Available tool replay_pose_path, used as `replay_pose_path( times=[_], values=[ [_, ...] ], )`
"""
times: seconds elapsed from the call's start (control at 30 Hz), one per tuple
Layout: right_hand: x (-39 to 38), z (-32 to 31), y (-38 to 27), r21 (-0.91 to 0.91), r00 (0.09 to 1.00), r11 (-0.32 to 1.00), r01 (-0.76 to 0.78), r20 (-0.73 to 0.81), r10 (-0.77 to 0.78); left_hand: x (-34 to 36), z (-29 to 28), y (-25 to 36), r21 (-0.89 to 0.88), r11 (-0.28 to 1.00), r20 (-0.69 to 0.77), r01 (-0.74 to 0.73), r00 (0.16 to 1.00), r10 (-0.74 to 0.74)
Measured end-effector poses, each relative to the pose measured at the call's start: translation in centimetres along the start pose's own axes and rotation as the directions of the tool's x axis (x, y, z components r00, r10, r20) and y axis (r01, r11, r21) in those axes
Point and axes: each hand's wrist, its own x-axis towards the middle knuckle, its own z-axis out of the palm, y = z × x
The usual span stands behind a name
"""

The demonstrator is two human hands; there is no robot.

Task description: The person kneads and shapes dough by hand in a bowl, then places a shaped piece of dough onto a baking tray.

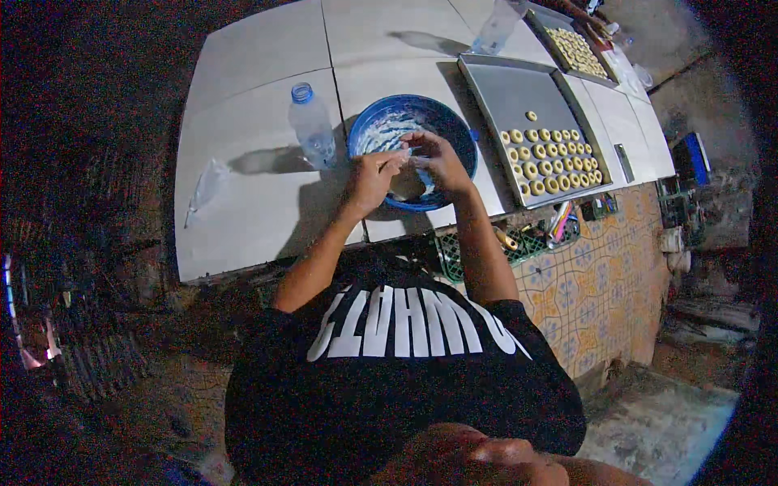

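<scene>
Both my hands are together over a blue bowl [463, 130] on the white-tiled table. My left hand [374, 180] has its fingers bent, with the tips meeting those of my right hand [440, 158]. The right fingers are curled inward too. Something small and pale shows between the fingertips, too small to make out. White smears coat the bowl's inner wall, and a pale lump of dough [408, 186] lies low in it, partly hidden by my hands. To the right, a metal tray [510, 89] bears several rows of small dough rings [553, 165] on its near part.
A clear plastic bottle [312, 125] stands left of the bowl, near a small plastic bag [208, 185]. Another bottle [496, 28] is at the far edge. A second tray [575, 53] of small pieces sits at the far right. Green crates [454, 257] are below the table edge.
</scene>
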Motion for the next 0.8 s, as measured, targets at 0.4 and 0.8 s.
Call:
replay_pose_path(
  times=[0.4, 0.8],
  values=[
    [-1.9, -3.8, -2.6, -0.579, 0.809, 0.815, 0.002, -0.478, -0.342, 0.8, -0.3, 1.7, 0.364, 0.931, 0.257, 0.015, 0.959, -0.116],
    [-3.5, -2.1, -1.1, -0.758, 0.863, 0.653, -0.005, -0.333, -0.380, 5.1, 3.7, 1.0, 0.777, 0.607, 0.433, -0.166, 0.841, -0.324]
  ],
)
